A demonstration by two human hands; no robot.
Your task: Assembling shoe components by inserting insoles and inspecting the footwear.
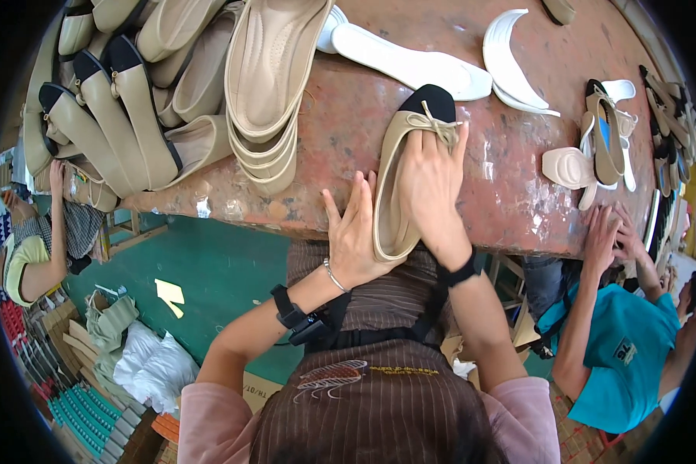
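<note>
A beige ballet flat [392,166] with a black toe cap and a small bow lies at the table's near edge, toe pointing away from me. My left hand [354,236] steadies its heel and left side, fingers stretched along the outside and partly spread. My right hand [431,182] reaches into the shoe's opening; several fingertips are hidden inside below the bow, while one finger lies along the outer right side. Just beyond the toe rests a white insole [410,62]. To the left stands a stack of beige shoes [267,69] nested in one another.
More black-toed beige flats [120,116] crowd the table's left end. Curved white pieces [510,66] lie at the far right, with a beige shoe [607,147] and pads near a co-worker's hands [607,232]. Another person [42,247] works at left. White bags [153,363] sit on the floor.
</note>
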